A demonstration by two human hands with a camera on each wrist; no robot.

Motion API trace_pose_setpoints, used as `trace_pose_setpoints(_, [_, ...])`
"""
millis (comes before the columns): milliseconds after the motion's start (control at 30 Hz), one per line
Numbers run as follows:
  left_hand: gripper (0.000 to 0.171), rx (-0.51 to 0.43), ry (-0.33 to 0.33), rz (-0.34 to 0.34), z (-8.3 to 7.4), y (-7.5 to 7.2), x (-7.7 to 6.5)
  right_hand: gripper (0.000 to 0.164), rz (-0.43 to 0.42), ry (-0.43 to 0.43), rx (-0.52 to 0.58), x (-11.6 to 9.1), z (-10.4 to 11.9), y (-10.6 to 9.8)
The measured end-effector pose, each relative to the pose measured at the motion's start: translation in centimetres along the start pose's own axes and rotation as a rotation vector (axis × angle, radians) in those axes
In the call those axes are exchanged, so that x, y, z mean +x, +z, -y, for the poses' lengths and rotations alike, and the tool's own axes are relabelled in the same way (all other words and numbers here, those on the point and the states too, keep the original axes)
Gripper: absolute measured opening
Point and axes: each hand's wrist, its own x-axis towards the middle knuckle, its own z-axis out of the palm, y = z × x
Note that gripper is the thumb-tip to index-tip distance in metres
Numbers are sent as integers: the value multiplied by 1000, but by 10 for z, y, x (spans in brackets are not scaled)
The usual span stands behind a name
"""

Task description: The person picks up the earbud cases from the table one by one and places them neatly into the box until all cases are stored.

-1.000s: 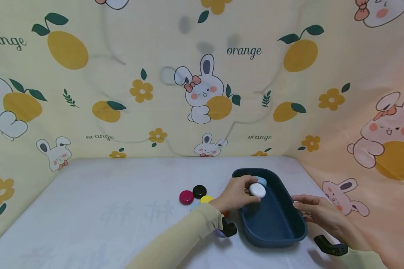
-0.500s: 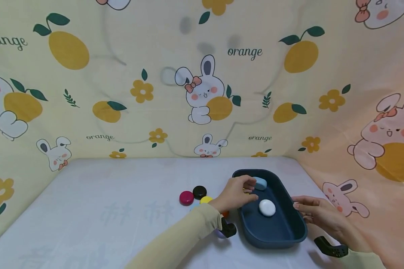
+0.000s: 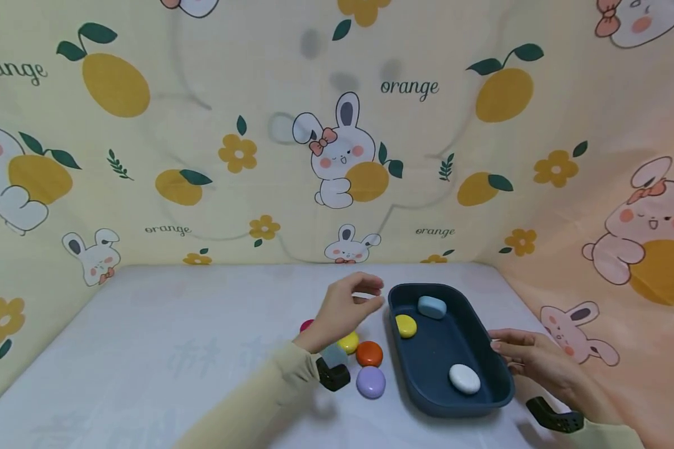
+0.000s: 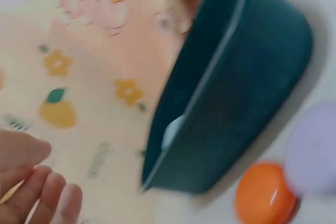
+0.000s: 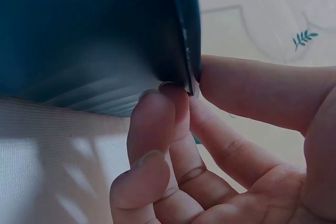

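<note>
My left hand (image 3: 342, 308) hovers over a group of glossy round discs, left of the dark blue tray (image 3: 412, 390). Its fingers are loosely bent and hold nothing. Inside the tray lie a light blue piece (image 3: 432, 307), a yellow disc (image 3: 407, 326) and a white disc (image 3: 464, 379). At the tray's right side, my right hand (image 3: 542, 362) pinches the rim (image 5: 185, 40) between thumb and fingers. Below the left hand sit a yellow disc (image 3: 349, 342), an orange disc (image 3: 369, 354), a light blue disc (image 3: 334, 355) and a purple disc (image 3: 371, 382). A magenta disc (image 3: 306, 325) is mostly hidden.
A white cloth (image 3: 163, 349) covers the table, stretching far to the left. Patterned curtains with rabbits and oranges (image 3: 258, 125) stand at the back and on the right, close to the right hand. Each wrist wears a black band (image 3: 332, 375).
My left hand let the white disc drop into the tray, then moved left, out over the loose discs. The white disc slid toward the tray's near end. The right hand stayed at the rim.
</note>
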Motion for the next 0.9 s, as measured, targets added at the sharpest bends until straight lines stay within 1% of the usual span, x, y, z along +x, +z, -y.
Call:
trace_pose_setpoints(100, [29, 38, 9, -87, -5, -28, -6, 37, 3, -11, -9, -1, 0, -1])
trace_pose_setpoints(167, [30, 72, -9, -123, -7, -44, -11, 38, -4, -10, -16, -2, -1, -2])
trace_pose_setpoints(267, [32, 127, -58, -141, -9, -64, -22, 40, -8, 1, -18, -2, -1, -3])
trace_pose_setpoints(367, [33, 176, -114, -145, -7, -77, -31, 40, 0, 1, -15, -2, 0, -5])
trace_pose_setpoints(433, [34, 198, -155, -144, -3, -82, -36, 40, 3, -2, -17, -2, 0, -5])
trace_pose_setpoints(533, [36, 216, -216, -141, 7, -86, -43, 39, 3, -1, -14, -1, 1, -5])
trace_pose_setpoints(667, [39, 207, -289, -140, 24, -88, -52, 38, 5, 4, -8, 0, 1, -5])
trace_pose_setpoints(767, [40, 192, -320, -146, 34, -89, -56, 38, 4, 6, -8, 1, 0, -4])
trace_pose_setpoints(900, [39, 184, -345, -151, 42, -89, -61, 37, 10, 5, -1, 2, -2, -3])
